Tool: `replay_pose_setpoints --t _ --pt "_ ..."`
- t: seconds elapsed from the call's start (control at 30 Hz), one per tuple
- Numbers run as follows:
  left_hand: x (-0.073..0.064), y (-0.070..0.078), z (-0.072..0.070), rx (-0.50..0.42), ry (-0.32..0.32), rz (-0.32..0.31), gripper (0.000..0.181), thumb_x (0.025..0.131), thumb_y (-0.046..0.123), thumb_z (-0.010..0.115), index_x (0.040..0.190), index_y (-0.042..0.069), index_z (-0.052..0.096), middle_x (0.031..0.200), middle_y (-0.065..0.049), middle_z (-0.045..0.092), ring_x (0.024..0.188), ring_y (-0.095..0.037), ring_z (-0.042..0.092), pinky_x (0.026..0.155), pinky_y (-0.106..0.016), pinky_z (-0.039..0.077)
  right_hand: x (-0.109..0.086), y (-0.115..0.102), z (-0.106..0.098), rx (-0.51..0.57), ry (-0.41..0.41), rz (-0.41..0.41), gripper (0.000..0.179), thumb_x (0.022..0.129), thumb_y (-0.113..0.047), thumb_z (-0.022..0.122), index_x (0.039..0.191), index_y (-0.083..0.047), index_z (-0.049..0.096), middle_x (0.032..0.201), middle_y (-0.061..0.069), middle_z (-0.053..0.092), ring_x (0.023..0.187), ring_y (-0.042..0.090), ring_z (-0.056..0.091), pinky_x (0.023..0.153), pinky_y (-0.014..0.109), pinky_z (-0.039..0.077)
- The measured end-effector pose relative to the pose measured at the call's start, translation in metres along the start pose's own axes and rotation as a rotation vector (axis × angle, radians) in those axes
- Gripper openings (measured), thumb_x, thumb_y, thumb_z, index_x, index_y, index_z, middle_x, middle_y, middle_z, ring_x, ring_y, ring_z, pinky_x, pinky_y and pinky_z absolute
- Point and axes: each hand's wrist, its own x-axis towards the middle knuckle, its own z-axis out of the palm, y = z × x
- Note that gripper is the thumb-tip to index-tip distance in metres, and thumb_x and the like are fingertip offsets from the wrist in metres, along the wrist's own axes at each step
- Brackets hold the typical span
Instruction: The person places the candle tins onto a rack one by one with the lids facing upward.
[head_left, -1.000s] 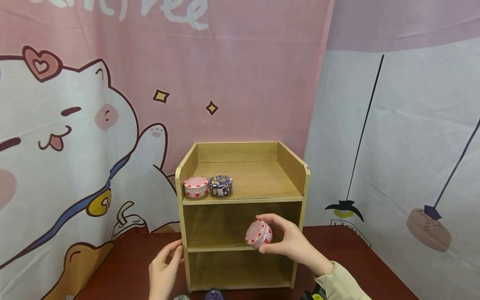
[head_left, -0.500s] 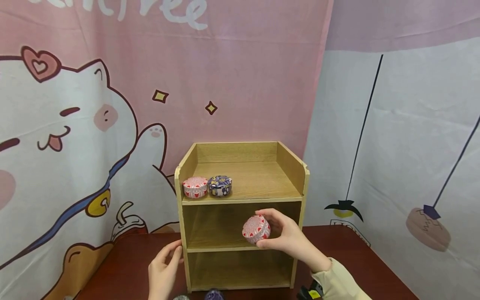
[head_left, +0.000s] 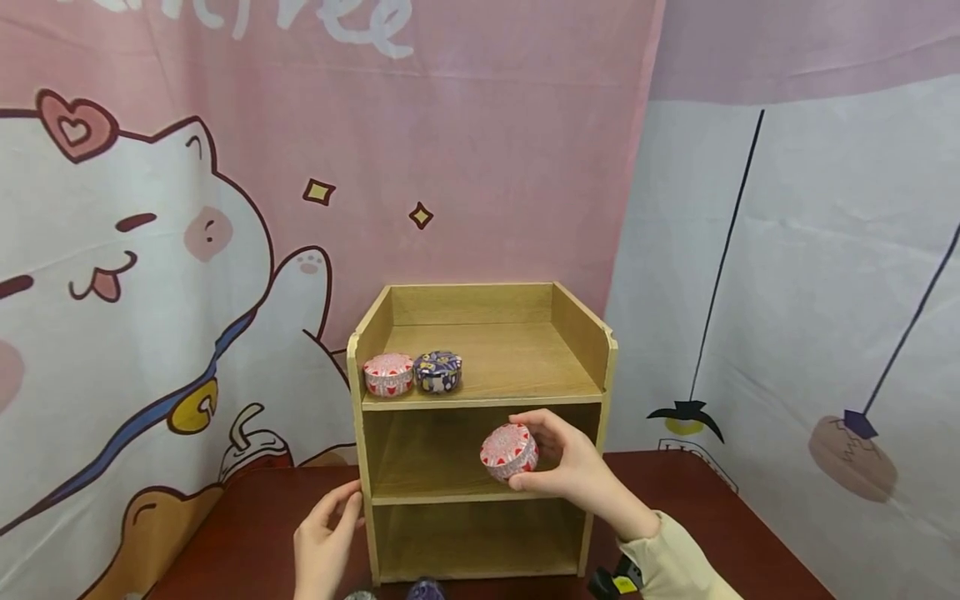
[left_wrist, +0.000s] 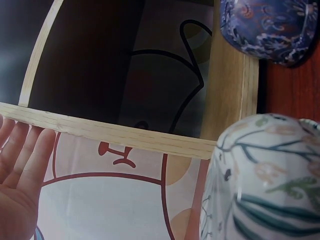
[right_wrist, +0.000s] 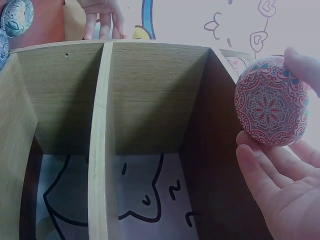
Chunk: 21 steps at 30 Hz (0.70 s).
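A round pink-and-red patterned tin [head_left: 508, 452] is pinched between the thumb and fingers of my right hand [head_left: 576, 477]. It is tilted in front of the middle compartment of a small wooden shelf [head_left: 517, 358]. The right wrist view shows the rosette on the tin's lid [right_wrist: 270, 107]. My left hand [head_left: 324, 542] touches the shelf's left side panel, its fingers fairly straight against the edge in the left wrist view. On the top board, at the front left, a similar pink-red tin [head_left: 388, 375] sits beside a dark blue-and-yellow one [head_left: 438, 372].
In front of the shelf's base stand a purple-blue tin [left_wrist: 270, 27] and a white tin with a floral pattern [left_wrist: 270, 185]. The shelf stands on a dark red table [head_left: 247, 517]. A printed pink and white curtain [head_left: 495, 167] hangs behind.
My right hand has risen slightly and shifted a little left with the tin, whose lid now faces more upward. The left hand has stayed at the shelf's side.
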Motion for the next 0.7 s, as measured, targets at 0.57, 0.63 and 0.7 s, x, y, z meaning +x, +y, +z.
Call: replay_pose_setpoints --t 0.57,0.63,0.7 --pt "0.0 -0.001 0.002 -0.022 0.017 0.044 0.014 0.092 0.012 0.068 0.104 0.008 0.074 0.09 -0.009 0.073 0.066 -0.013 0.069 0.059 -0.023 0.058 0.006 -0.013 -0.005 -0.01 0.019 0.013 0.069 0.07 -0.009 0.087 0.129 0.002 0.053 0.118 0.011 0.062 0.101 0.018 0.063 0.086 0.029 0.055" --pt "0.0 -0.002 0.002 -0.017 0.019 0.047 0.014 0.092 0.011 0.068 0.104 0.009 0.074 0.089 -0.009 0.073 0.066 -0.014 0.069 0.059 -0.022 0.057 0.007 -0.015 -0.006 -0.014 0.02 0.015 0.069 0.071 -0.01 0.087 0.13 0.001 0.053 0.118 0.01 0.063 0.102 0.018 0.064 0.086 0.03 0.055" --pt "0.0 -0.002 0.002 -0.011 0.021 0.049 0.014 0.092 0.011 0.068 0.104 0.009 0.074 0.087 -0.009 0.073 0.065 -0.015 0.069 0.059 -0.021 0.057 0.007 -0.017 -0.007 -0.013 0.021 0.016 0.069 0.071 -0.01 0.087 0.13 0.0 0.053 0.118 0.01 0.063 0.102 0.018 0.064 0.085 0.03 0.055"
